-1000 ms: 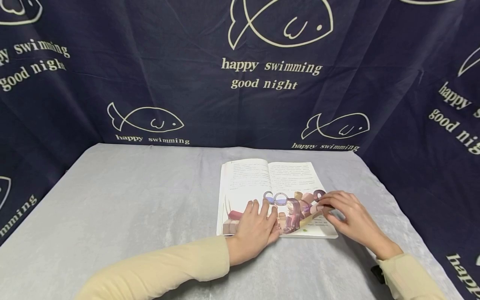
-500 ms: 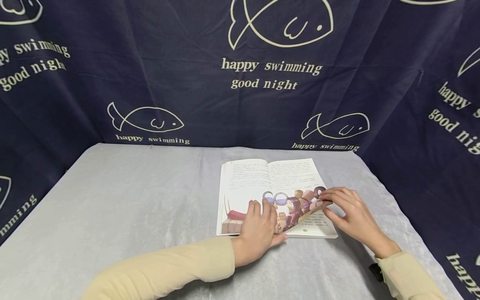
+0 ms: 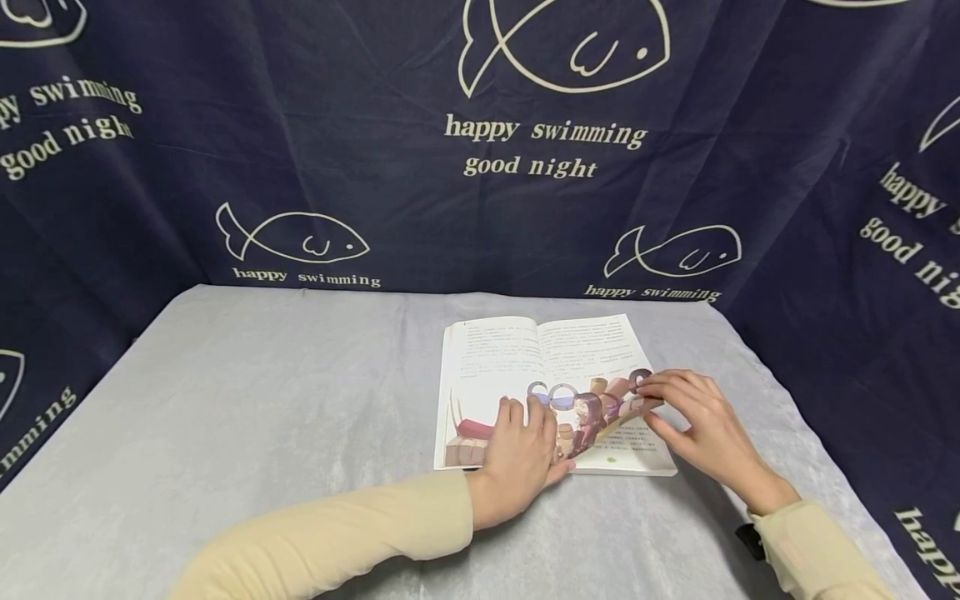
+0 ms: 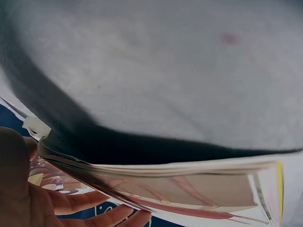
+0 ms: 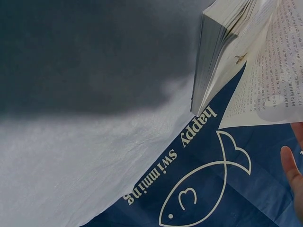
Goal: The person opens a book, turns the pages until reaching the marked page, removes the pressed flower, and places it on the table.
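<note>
An open book (image 3: 491, 337) with printed text and a coloured illustration along its lower half lies on the table. My left hand (image 3: 516, 458) rests on the lower middle of the spread, its thumb along the bottom edge. The fingers of the left hand (image 4: 28, 198) lie over the picture in the left wrist view. At the right side, my right hand (image 3: 708, 429) pinches the outer edge of the right page (image 3: 588, 346) between fingers and thumb. That page is lifted and bowed, showing text on the page beneath. In the right wrist view, the raised page (image 5: 279, 75) stands apart from the page block (image 5: 208, 56).
A grey cloth covers the table (image 3: 285, 400). Dark blue curtains (image 3: 405, 167) with white fish and lettering hang behind it and at both sides. Something small and black (image 3: 750, 542) shows at the right sleeve's cuff.
My left hand has shifted slightly right, its fingers drawn closer together and its thumb lower. My right hand has raised the page a little, and more text shows beneath it.
</note>
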A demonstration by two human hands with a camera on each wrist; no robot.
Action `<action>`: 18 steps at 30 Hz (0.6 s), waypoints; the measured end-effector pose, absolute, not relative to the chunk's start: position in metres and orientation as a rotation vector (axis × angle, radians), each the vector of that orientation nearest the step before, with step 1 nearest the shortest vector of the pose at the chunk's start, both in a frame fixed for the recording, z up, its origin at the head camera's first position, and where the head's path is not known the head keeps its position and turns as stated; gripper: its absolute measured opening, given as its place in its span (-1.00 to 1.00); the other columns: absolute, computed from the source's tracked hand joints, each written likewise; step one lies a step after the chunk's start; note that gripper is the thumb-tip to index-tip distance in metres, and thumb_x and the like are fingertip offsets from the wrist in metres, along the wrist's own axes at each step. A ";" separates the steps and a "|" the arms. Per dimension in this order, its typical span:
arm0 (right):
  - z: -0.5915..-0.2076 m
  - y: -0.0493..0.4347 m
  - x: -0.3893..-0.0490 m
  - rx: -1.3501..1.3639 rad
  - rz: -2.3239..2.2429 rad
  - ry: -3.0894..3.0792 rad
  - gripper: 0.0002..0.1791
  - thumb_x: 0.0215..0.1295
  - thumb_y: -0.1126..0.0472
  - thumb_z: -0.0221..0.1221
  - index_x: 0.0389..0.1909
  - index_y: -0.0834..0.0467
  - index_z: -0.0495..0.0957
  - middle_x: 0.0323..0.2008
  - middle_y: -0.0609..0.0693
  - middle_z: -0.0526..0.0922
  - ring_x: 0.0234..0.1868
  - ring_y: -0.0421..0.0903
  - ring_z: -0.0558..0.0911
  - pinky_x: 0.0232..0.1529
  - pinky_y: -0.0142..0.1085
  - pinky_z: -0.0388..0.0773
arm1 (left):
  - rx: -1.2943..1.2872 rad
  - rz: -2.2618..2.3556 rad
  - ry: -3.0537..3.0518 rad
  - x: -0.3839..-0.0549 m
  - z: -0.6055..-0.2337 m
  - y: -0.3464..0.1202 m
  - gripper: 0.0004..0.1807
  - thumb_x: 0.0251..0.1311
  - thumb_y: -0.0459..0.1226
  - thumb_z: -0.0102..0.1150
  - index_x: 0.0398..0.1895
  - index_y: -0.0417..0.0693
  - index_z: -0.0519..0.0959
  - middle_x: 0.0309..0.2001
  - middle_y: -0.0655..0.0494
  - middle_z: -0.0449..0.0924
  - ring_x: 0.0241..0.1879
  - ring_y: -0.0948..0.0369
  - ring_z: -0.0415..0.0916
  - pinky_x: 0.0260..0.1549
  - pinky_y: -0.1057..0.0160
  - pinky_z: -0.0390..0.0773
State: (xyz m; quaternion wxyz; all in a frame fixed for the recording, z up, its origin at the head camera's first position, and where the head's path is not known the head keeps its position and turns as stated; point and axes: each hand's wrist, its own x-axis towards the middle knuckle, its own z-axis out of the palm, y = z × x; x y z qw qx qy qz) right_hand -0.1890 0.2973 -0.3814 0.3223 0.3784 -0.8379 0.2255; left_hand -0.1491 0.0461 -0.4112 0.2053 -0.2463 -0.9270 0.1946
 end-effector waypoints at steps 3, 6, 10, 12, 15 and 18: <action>-0.381 0.298 -0.189 0.989 0.592 -2.203 -0.65 0.16 0.05 0.04 -0.23 0.21 0.61 -0.22 0.05 0.64 -0.12 0.01 0.50 0.08 -0.41 0.16 | -0.683 0.516 -2.566 -0.150 -0.411 0.046 -0.21 0.11 0.37 -0.38 0.07 -0.02 0.43 0.04 0.05 0.45 -0.09 0.06 0.44 0.06 0.07 0.28; -0.381 0.298 -0.189 0.985 0.593 -2.205 -0.63 0.17 0.03 0.03 -0.23 0.23 0.60 -0.21 0.06 0.64 -0.12 0.02 0.50 0.09 -0.42 0.16 | -0.683 0.491 -2.557 -0.150 -0.412 0.046 -0.22 0.12 0.36 -0.36 0.06 -0.02 0.44 0.02 0.05 0.46 -0.10 0.06 0.44 0.05 0.07 0.29; -0.380 0.298 -0.188 0.978 0.595 -2.203 -0.59 0.21 -0.01 0.00 -0.21 0.24 0.60 -0.20 0.08 0.64 -0.10 0.02 0.50 0.10 -0.45 0.14 | -0.684 0.475 -2.554 -0.151 -0.413 0.046 -0.25 0.14 0.33 -0.36 0.05 -0.02 0.45 0.02 0.05 0.46 -0.08 0.05 0.45 0.05 0.07 0.29; -0.380 0.298 -0.187 0.970 0.598 -2.205 -0.58 0.23 -0.02 0.00 -0.19 0.24 0.59 -0.17 0.09 0.63 -0.09 0.02 0.49 0.10 -0.44 0.14 | -0.685 0.470 -2.552 -0.151 -0.413 0.045 -0.27 0.15 0.31 -0.35 0.06 -0.02 0.45 0.03 0.04 0.47 -0.08 0.04 0.45 0.05 0.07 0.30; -0.379 0.298 -0.186 0.943 0.595 -2.216 -0.56 0.23 -0.04 0.03 -0.14 0.24 0.57 -0.13 0.09 0.62 -0.06 -0.01 0.48 0.09 -0.43 0.15 | -0.689 0.460 -2.545 -0.152 -0.413 0.045 -0.28 0.16 0.30 -0.34 0.08 -0.03 0.43 0.04 0.04 0.47 -0.07 0.04 0.45 0.05 0.06 0.30; -0.378 0.299 -0.185 0.904 0.590 -2.230 -0.51 0.23 -0.09 0.06 -0.08 0.24 0.55 -0.09 0.10 0.60 -0.02 -0.04 0.47 0.08 -0.42 0.16 | -0.693 0.438 -2.539 -0.153 -0.413 0.045 -0.29 0.15 0.29 -0.31 0.10 -0.02 0.42 0.06 0.04 0.48 -0.06 0.04 0.45 0.06 0.06 0.30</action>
